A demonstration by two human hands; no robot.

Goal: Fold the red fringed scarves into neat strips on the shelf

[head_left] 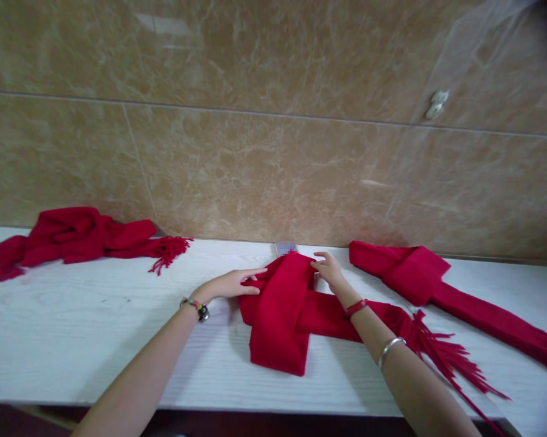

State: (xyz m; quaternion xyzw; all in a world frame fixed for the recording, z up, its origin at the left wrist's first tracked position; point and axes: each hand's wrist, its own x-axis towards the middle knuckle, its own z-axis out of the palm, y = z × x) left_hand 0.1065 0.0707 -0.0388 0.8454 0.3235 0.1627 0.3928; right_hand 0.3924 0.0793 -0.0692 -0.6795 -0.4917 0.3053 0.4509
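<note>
A red fringed scarf (280,315) lies partly folded on the white table (73,328) in front of me. My left hand (231,283) rests at the scarf's upper left edge, its fingers stretched out flat on the cloth. At the upper right edge, my right hand (328,269) pinches the fold with curled fingers. The scarf's fringe trails off to the right under my right forearm.
A second red scarf (419,276), folded, lies at the right. A crumpled red scarf (77,237) sits at the far left by the marble wall (273,152). A small blurred object (286,247) stands behind the middle scarf. The table's near edge runs below my arms.
</note>
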